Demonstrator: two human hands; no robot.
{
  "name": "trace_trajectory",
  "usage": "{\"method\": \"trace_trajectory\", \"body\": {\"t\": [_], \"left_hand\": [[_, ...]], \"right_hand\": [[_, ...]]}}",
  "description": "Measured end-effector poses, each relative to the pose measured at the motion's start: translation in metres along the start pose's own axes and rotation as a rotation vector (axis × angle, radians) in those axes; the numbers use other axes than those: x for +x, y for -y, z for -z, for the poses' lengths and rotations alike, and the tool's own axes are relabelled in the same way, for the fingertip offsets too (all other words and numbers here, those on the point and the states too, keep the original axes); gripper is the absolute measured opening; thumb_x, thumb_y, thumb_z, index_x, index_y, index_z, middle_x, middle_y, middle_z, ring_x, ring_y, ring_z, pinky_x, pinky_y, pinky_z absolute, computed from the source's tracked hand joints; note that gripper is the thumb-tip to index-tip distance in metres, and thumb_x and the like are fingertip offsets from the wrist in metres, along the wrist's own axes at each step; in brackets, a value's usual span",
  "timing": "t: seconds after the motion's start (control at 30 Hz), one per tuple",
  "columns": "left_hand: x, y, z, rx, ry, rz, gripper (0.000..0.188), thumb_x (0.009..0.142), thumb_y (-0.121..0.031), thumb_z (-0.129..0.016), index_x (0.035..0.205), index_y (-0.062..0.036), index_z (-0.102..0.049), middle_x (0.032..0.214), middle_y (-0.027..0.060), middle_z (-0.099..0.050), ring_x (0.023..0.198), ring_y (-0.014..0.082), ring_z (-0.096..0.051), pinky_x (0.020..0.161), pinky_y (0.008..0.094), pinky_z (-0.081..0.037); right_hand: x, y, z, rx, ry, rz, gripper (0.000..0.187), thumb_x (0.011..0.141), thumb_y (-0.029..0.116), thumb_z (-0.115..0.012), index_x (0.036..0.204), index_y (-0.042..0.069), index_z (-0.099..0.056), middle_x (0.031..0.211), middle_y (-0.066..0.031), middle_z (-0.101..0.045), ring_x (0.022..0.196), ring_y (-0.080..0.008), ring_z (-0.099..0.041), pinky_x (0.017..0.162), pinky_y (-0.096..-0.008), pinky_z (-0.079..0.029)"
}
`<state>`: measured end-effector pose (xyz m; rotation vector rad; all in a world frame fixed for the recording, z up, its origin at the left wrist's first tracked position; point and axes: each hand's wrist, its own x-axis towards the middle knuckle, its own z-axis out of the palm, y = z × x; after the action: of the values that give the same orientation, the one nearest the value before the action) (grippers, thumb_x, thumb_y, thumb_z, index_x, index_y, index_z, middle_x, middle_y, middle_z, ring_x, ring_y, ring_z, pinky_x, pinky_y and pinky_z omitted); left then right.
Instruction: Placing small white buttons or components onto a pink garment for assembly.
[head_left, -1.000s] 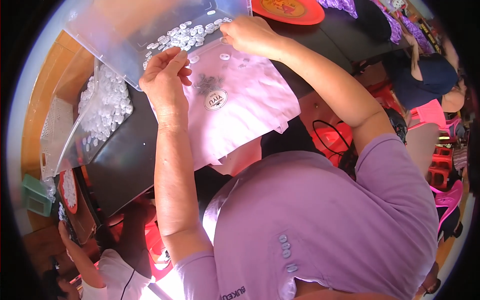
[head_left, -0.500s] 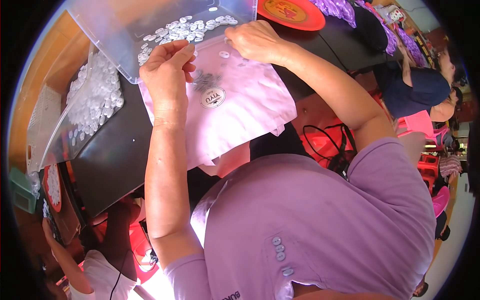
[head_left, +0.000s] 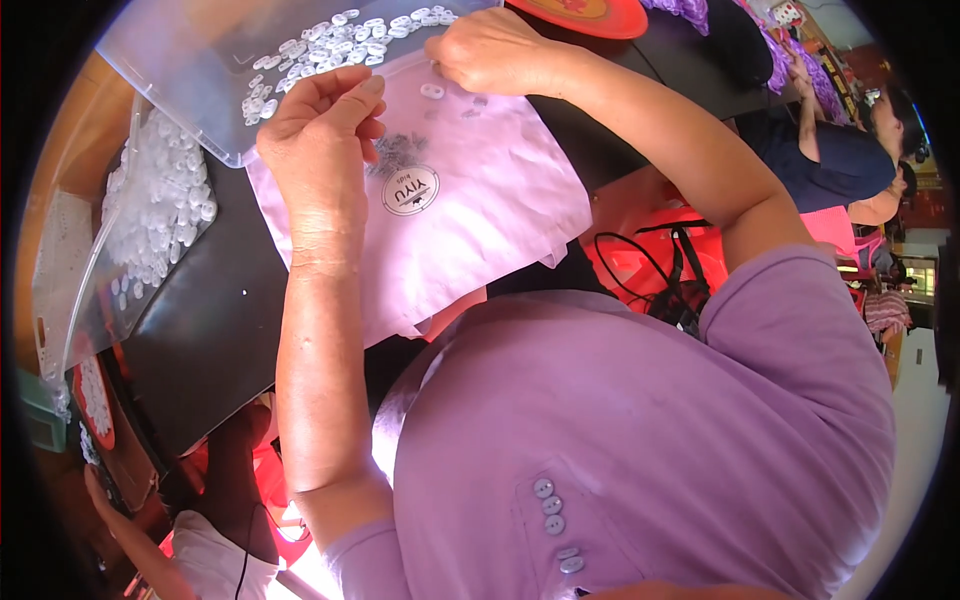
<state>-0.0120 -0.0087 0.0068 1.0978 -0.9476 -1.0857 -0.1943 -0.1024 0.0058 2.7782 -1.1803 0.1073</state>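
Note:
Over my lap and up to a clear plastic bin [head_left: 210, 140] lies a pink cloth [head_left: 490, 190] with a round white label. Small grey pieces [head_left: 398, 152] are heaped on it, and a single white oval piece [head_left: 432, 91] lies apart from them. My left hand [head_left: 318, 125] is above the cloth's left side, thumb and fingers pinched together; anything between them is too small to name. At the cloth's far edge, my right hand [head_left: 490, 52] has its fingertips closed on something I cannot make out. Many white oval pieces [head_left: 345, 45] lie in the bin.
To the left, a clear bag [head_left: 160, 200] full of white pieces rests on the dark table [head_left: 215, 330]. A red round tray [head_left: 590, 15] is at the far side, near shiny purple material [head_left: 683, 12]. Other people sit at both sides.
The whole view has shifted a little, so the bin, cloth and hands appear farther left and up. Both hands keep nearly the same pinched poses over the cloth.

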Motion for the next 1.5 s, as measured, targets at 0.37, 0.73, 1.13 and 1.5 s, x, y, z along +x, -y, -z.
{"method": "trace_trajectory", "body": {"t": [0.37, 0.73, 1.13, 1.5], "left_hand": [[0.005, 0.011, 0.005, 0.128, 0.122, -0.055, 0.024, 0.077, 0.002, -0.069, 0.101, 0.0001, -0.069, 0.076, 0.0013, -0.063, 0.059, 0.0072, -0.054, 0.049, 0.0201, -0.04], [-0.006, 0.008, -0.007, 0.143, 0.246, -0.195, 0.023, 0.073, 0.003, -0.075, 0.094, -0.0063, -0.07, 0.078, -0.0016, -0.067, 0.067, 0.0041, -0.056, 0.054, 0.0184, -0.041], [-0.009, 0.007, -0.005, 0.105, 0.197, -0.333, 0.022, 0.071, 0.006, -0.077, 0.089, -0.0007, -0.066, 0.076, -0.0005, -0.063, 0.068, 0.0054, -0.054, 0.061, 0.0199, -0.045], [-0.005, -0.107, 0.06, 0.296, -0.4, -0.836, 0.014, 0.072, 0.002, -0.074, 0.082, 0.0058, -0.067, 0.07, 0.007, -0.064, 0.054, 0.0114, -0.055, 0.046, 0.0204, -0.039]], "right_hand": [[-0.019, -0.002, 0.018, 0.74, -0.055, -0.044, 0.027, 0.088, 0.028, -0.062, 0.076, 0.004, -0.06, 0.056, -0.0039, -0.05, 0.054, -0.015, -0.052, 0.052, -0.0317, -0.039], [-0.032, 0.015, 0.027, 1.348, 0.038, -0.014, 0.024, 0.087, 0.023, -0.063, 0.074, 0.003, -0.062, 0.055, -0.0016, -0.055, 0.05, -0.0086, -0.052, 0.051, -0.0234, -0.038], [-0.029, 0.027, 0.027, 1.502, -0.013, -0.036, 0.02, 0.088, 0.018, -0.061, 0.079, 0.0, -0.062, 0.056, -0.0017, -0.051, 0.051, -0.0101, -0.054, 0.05, -0.0217, -0.037], [-0.009, 0.024, 0.048, 1.581, -0.163, -0.106, 0.024, 0.09, 0.02, -0.058, 0.082, -0.002, -0.062, 0.062, -0.0053, -0.056, 0.052, -0.0143, -0.055, 0.049, -0.0255, -0.039]]}}
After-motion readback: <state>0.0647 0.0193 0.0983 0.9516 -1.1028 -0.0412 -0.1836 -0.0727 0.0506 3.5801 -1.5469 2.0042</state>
